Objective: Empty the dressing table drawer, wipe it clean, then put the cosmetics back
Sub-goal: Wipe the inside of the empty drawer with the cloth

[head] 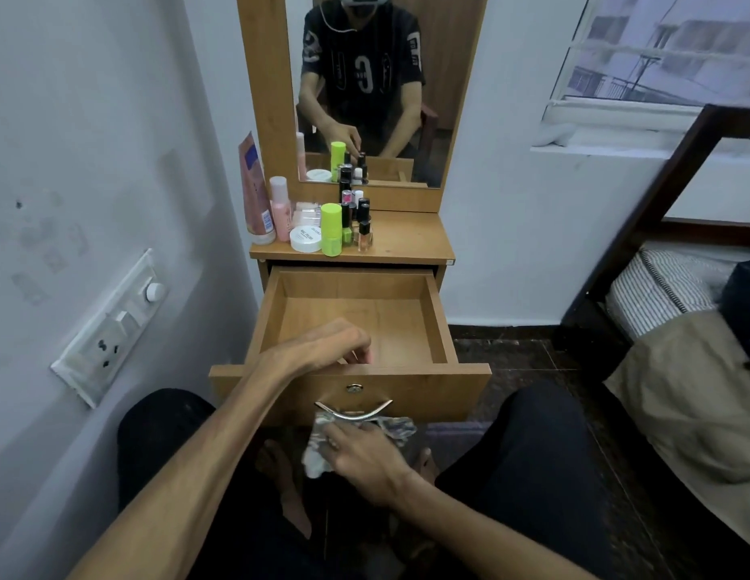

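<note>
The wooden drawer [438,324] is pulled out with nothing lying on its visible floor. My left hand [327,343] hangs over its front left corner, fingers curled down; whether it holds anything is hidden. My right hand [360,454] is below the drawer front, shut on a grey patterned cloth [394,427] just under the metal handle [354,412]. The cosmetics stand on the table top [406,238]: a pink tube [254,190], a pink bottle [281,211], a white jar [305,238], a green bottle [331,228] and several small nail polish bottles [358,221].
A mirror [373,85] rises behind the cosmetics. A white wall with a switch panel [113,324] is close on the left. A bed with a dark frame [658,203] stands on the right. My knees flank the drawer front.
</note>
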`<move>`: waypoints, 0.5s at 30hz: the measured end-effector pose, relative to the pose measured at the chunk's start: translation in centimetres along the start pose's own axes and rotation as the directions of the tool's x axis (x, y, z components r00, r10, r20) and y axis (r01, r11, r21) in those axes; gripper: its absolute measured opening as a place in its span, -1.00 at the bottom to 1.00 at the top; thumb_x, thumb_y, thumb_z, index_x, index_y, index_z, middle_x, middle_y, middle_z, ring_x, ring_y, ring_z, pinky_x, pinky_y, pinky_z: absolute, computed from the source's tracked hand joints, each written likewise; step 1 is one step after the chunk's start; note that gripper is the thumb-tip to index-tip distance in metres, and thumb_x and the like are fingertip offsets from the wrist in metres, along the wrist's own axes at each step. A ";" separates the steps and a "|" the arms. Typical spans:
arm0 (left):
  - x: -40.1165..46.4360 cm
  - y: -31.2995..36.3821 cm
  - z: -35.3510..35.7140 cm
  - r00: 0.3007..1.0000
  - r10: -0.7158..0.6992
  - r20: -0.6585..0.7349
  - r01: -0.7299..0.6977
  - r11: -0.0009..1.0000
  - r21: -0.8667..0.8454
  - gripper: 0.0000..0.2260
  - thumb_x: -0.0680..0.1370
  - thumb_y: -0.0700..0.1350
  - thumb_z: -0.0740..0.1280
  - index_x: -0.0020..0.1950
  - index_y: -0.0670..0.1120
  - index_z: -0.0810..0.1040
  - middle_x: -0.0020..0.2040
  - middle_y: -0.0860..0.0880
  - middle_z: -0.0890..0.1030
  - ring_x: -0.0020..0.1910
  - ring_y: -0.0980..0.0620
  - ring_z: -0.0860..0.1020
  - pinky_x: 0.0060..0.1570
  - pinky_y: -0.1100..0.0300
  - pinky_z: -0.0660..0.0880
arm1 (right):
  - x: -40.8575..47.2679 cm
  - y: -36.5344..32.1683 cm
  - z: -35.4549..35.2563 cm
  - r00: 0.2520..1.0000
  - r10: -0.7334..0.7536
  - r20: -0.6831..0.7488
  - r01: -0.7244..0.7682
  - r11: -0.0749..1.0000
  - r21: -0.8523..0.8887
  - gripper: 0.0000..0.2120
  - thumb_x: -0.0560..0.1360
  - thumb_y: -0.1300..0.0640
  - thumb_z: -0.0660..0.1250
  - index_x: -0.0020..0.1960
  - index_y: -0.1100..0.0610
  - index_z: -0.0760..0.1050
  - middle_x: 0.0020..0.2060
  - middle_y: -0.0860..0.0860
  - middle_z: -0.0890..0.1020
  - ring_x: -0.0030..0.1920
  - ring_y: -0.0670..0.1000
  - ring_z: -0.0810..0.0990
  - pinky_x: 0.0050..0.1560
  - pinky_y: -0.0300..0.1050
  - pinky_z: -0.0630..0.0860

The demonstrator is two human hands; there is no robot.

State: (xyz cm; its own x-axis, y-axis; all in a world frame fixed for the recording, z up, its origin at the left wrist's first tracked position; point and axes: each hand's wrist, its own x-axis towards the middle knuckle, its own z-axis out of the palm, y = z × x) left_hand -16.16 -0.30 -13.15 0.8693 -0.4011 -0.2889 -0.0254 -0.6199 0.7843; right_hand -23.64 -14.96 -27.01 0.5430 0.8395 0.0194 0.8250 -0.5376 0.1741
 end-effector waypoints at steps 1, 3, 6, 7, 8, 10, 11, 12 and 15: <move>0.1 0.1 0.0 1.000 -0.002 -0.004 0.002 1.000 0.006 -0.68 0.43 0.03 0.16 -0.15 -0.06 0.68 -0.05 -0.04 0.70 0.00 0.01 0.65 0.01 0.09 0.57 | -1.2 0.6 0.0 0.999 0.023 0.036 -0.023 1.000 -0.009 -0.71 0.45 -0.04 0.24 0.03 -0.08 0.69 0.16 -0.11 0.65 0.08 -0.08 0.66 -0.16 -0.19 0.57; 0.3 0.1 0.2 1.000 -0.013 -0.006 0.013 1.000 0.020 -0.67 0.41 0.03 0.16 -0.18 -0.07 0.69 -0.07 -0.05 0.71 -0.03 0.01 0.65 0.01 0.07 0.56 | -3.1 1.9 -0.8 0.989 0.078 0.129 -0.066 0.993 -0.095 -0.79 0.40 -0.09 0.33 -0.08 -0.08 0.71 0.02 -0.16 0.67 0.00 -0.09 0.67 -0.23 -0.20 0.56; 0.5 -0.3 0.3 1.000 -0.017 -0.014 0.017 0.999 0.028 -0.67 0.40 0.05 0.17 -0.21 -0.05 0.69 -0.08 -0.05 0.72 -0.04 -0.01 0.65 0.01 0.06 0.55 | -5.1 3.2 -3.0 0.969 0.174 0.176 -0.161 0.983 -0.087 -0.78 0.22 -0.12 0.56 -0.21 -0.05 0.70 -0.09 -0.14 0.67 -0.07 -0.08 0.68 -0.36 -0.19 0.55; 0.5 -0.3 0.3 1.000 -0.015 -0.016 0.016 0.999 0.028 -0.67 0.40 0.06 0.18 -0.21 -0.05 0.69 -0.09 -0.05 0.72 -0.03 -0.02 0.65 0.03 0.04 0.56 | -5.8 3.7 -3.7 0.966 0.205 0.156 -0.191 0.976 -0.101 -0.76 0.18 -0.09 0.60 -0.21 -0.04 0.70 -0.08 -0.12 0.68 -0.07 -0.06 0.68 -0.38 -0.18 0.54; 0.6 -0.6 0.4 1.000 -0.013 -0.021 0.013 1.000 0.023 -0.67 0.40 0.07 0.19 -0.22 -0.05 0.70 -0.10 -0.04 0.71 -0.03 -0.02 0.65 0.06 0.01 0.56 | -6.5 4.3 -4.2 0.957 0.233 0.171 -0.217 0.970 -0.108 -0.75 0.19 -0.03 0.61 -0.16 -0.01 0.71 -0.02 -0.07 0.68 -0.03 -0.01 0.68 -0.38 -0.14 0.54; 0.6 -0.8 0.4 1.000 -0.010 -0.021 0.010 1.000 0.012 -0.67 0.37 0.12 0.21 -0.25 -0.02 0.71 -0.14 -0.01 0.71 -0.05 -0.01 0.64 0.08 -0.01 0.56 | -7.7 5.9 -5.7 0.937 0.220 0.272 -0.214 0.975 -0.052 -0.76 0.36 0.10 0.51 0.02 0.09 0.68 0.18 0.07 0.61 0.13 0.16 0.61 -0.26 0.01 0.54; 0.6 -0.9 0.4 1.000 -0.004 -0.028 0.004 1.000 0.003 -0.66 0.35 0.14 0.21 -0.27 0.00 0.71 -0.17 0.00 0.72 -0.07 0.00 0.64 0.07 -0.01 0.55 | -8.3 6.9 -6.3 0.934 0.218 0.283 -0.218 0.975 -0.032 -0.76 0.43 0.11 0.44 0.08 0.12 0.66 0.22 0.10 0.58 0.17 0.20 0.58 -0.20 0.06 0.51; 0.6 -0.9 0.5 0.999 0.002 -0.040 -0.002 1.000 -0.014 -0.67 0.34 0.16 0.21 -0.28 0.02 0.71 -0.18 0.00 0.71 -0.08 -0.01 0.64 0.07 -0.01 0.55 | -8.9 7.8 -7.1 0.937 0.218 0.274 -0.222 0.975 -0.017 -0.77 0.46 0.09 0.40 0.09 0.11 0.65 0.21 0.09 0.58 0.15 0.20 0.59 -0.16 0.06 0.50; 0.6 -1.4 1.0 0.995 0.016 -0.095 -0.022 0.997 -0.068 -0.70 0.38 0.10 0.24 -0.30 0.00 0.70 -0.20 -0.06 0.70 -0.07 -0.08 0.63 0.12 -0.11 0.52 | -10.0 9.9 -10.2 0.952 0.254 0.171 -0.281 0.946 0.162 -0.67 0.36 0.06 0.29 0.07 -0.04 0.66 0.05 -0.09 0.66 0.02 0.05 0.65 -0.09 -0.06 0.56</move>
State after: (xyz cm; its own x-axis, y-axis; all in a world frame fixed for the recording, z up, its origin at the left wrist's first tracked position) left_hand -16.11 -0.35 -15.00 0.9119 -0.3448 -0.2227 -0.0114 -0.5637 0.8259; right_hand -22.55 -27.87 -15.44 0.7532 0.6493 -0.1054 0.6529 -0.7575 -0.0004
